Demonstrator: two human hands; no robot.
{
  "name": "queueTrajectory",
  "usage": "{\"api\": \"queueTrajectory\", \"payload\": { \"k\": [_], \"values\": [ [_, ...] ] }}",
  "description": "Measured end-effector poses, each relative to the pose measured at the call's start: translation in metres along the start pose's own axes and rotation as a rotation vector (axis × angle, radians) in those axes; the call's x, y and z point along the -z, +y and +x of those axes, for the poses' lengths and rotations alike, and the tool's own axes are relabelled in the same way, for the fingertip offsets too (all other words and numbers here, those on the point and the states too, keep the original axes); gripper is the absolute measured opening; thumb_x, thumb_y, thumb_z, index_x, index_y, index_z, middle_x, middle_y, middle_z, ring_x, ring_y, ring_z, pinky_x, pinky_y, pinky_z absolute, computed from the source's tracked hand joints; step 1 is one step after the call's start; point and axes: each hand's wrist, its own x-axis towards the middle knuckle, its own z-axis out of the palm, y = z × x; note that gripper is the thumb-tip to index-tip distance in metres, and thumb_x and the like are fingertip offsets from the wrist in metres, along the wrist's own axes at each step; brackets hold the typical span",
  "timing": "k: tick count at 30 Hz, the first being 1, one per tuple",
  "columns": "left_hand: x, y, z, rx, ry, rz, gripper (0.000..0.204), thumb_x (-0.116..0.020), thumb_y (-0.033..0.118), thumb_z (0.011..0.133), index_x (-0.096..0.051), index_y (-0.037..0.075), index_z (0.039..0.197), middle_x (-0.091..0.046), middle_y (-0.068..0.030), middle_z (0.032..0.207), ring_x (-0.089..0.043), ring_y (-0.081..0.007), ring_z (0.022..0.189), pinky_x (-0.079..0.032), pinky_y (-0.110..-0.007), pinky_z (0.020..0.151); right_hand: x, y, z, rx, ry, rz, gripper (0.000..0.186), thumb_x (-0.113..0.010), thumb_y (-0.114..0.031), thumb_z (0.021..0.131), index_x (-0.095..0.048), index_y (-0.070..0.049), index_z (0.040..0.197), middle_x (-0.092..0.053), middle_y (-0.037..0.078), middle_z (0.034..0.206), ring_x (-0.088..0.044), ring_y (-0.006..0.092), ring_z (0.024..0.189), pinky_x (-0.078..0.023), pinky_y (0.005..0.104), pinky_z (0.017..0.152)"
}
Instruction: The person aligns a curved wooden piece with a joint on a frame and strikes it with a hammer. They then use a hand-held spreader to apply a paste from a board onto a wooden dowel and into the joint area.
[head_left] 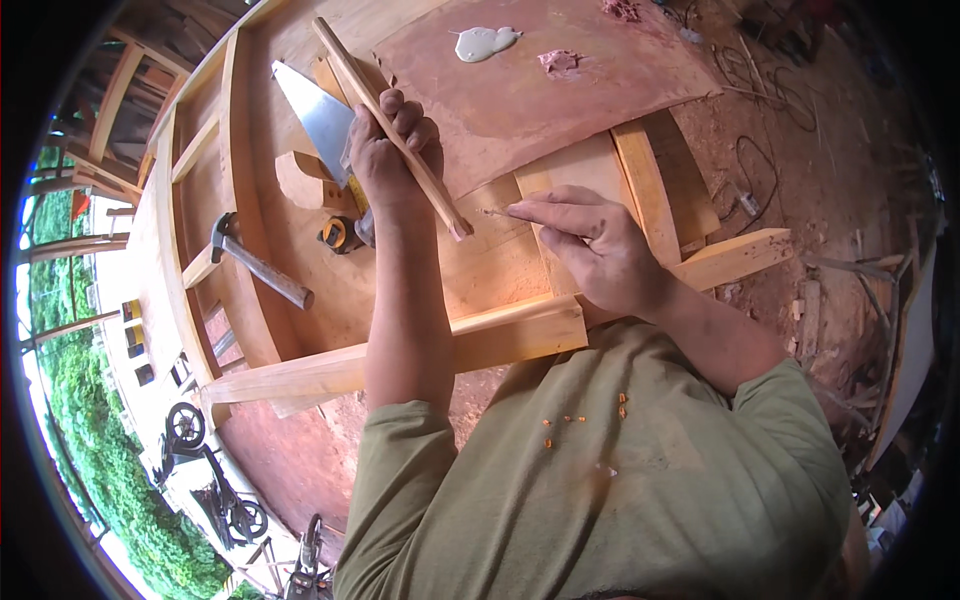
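My left hand [393, 150] is wrapped round a long, narrow wooden strip [432, 188], held up at a slant with its lower end toward my right hand. The fingers of my right hand [600, 240] are pinched together on a small thin piece [492, 211], too small to name. Its tip points at the strip's lower end, with a gap between them. Beyond my left hand lies a saw with a broad silver blade [312, 108], its handle partly hidden by my wrist. A cut wood block [303, 182] and a black and yellow tape measure [340, 235] lie beside it.
A hammer [262, 268] rests across the wooden frame [250, 180] on the left. A reddish board [620, 95] bears white paste [485, 43] and pink paste [560, 62]. A thick beam [510, 335] crosses in front of me. Cables [755, 165] lie on the dusty ground at right.
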Motion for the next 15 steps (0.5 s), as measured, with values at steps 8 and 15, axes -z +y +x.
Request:
{"api": "queueTrajectory", "payload": {
  "k": [8, 15],
  "values": [
    [0.006, 0.002, 0.0, 0.021, -0.051, -0.064, 0.031, -0.036, 0.031, 0.111, -0.048, 0.002, 0.105, -0.053, -0.0025, 0.09, -0.048, -0.0107, 0.069, -0.045, -0.023, 0.051, -0.017, 0.0, 0.01, 0.221, 0.037, -0.145, 0.044, -0.061, 0.013, 0.083, -0.072, -0.005, 0.121, -0.067, 0.011, 0.118, -0.061, 0.0269, 0.101, -0.049, 0.0335, 0.087],
    [0.002, 0.003, -0.003, -0.03, -0.091, -0.081, 0.031, -0.033, 0.029, 0.112, -0.047, 0.003, 0.101, -0.052, -0.0023, 0.086, -0.048, -0.0107, 0.068, -0.044, -0.023, 0.05, -0.017, -0.001, -0.008, 0.36, 0.033, -0.406, 0.046, -0.064, 0.009, 0.079, -0.072, -0.006, 0.122, -0.067, 0.009, 0.116, -0.061, 0.0271, 0.099, -0.048, 0.0367, 0.087]
  ]
}}
